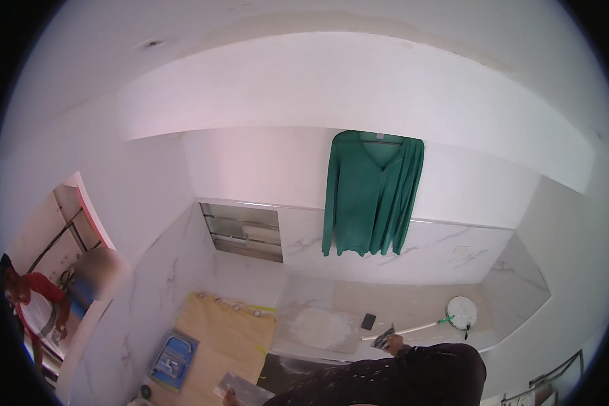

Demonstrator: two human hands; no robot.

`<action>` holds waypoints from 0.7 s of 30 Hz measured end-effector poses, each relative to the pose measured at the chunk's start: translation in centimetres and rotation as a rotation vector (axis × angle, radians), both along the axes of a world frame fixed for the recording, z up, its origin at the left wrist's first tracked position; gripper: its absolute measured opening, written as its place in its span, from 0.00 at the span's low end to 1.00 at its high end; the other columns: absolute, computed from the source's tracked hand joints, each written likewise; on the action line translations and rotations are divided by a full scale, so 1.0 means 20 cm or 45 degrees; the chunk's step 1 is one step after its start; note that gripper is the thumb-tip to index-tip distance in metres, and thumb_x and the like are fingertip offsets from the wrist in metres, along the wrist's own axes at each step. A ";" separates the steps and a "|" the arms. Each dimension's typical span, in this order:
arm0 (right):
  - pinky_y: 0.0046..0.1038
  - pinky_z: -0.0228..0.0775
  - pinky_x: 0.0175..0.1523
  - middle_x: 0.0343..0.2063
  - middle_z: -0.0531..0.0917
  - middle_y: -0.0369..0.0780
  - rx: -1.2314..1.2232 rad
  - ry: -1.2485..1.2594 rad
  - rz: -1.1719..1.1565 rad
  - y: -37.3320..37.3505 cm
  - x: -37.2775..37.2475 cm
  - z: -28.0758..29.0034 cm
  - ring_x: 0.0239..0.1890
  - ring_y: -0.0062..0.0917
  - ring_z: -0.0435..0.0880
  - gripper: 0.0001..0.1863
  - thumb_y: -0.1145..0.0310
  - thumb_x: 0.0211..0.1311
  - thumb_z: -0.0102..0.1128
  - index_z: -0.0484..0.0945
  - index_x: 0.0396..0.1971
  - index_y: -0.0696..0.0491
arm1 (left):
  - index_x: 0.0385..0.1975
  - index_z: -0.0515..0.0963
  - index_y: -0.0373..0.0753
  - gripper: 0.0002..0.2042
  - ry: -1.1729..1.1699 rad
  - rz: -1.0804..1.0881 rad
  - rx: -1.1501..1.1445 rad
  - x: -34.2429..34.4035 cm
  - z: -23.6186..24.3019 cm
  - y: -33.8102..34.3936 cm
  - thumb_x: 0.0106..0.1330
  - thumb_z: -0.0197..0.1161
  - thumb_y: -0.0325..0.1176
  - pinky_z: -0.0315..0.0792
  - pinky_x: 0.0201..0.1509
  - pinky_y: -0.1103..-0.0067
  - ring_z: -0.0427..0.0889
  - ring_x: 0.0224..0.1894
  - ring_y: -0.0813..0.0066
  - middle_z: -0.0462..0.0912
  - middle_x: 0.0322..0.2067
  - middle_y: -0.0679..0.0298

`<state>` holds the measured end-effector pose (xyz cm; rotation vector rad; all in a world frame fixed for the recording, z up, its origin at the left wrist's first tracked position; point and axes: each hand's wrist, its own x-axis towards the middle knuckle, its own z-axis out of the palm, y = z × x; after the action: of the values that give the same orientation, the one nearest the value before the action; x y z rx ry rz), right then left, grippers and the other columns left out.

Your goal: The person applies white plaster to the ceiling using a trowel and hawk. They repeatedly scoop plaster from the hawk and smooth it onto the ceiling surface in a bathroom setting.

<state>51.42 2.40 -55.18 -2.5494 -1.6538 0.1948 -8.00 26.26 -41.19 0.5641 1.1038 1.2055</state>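
My right hand [394,345], at the end of a dark sleeve, is closed on a small flat blade-like piece [384,335] with dark and light streaks; its exact kind is unclear. Just behind it lies a long pale pole [419,329] with a green end, reaching toward a round white bucket [462,313]. Low in the view, part of my left hand [230,399] shows at the edge of a flat, greyish rectangular plate [249,390], which it grips. A dark phone-like rectangle [368,321] and a spread of white powder or paste [321,329] lie on the counter.
A green long-sleeved top [372,196] hangs on the wall ahead. To the left, a beige cloth [227,331] with rings covers the counter, with a blue tray [174,362] on it. Two people, one in a red-and-white shirt [40,304], are beyond the left opening.
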 end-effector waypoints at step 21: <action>0.46 0.72 0.48 0.40 0.82 0.49 0.654 -0.146 0.274 0.25 -0.10 0.23 0.46 0.48 0.80 0.36 0.50 0.45 0.74 0.75 0.50 0.58 | 0.54 0.74 0.34 0.18 -0.055 -0.329 -0.248 0.20 -0.30 -0.02 0.69 0.57 0.37 0.74 0.51 0.70 0.77 0.47 0.66 0.80 0.45 0.56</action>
<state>49.47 7.46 -50.64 -2.0364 -1.7369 -0.3272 -4.06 25.93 -47.11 0.5109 1.0623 0.8725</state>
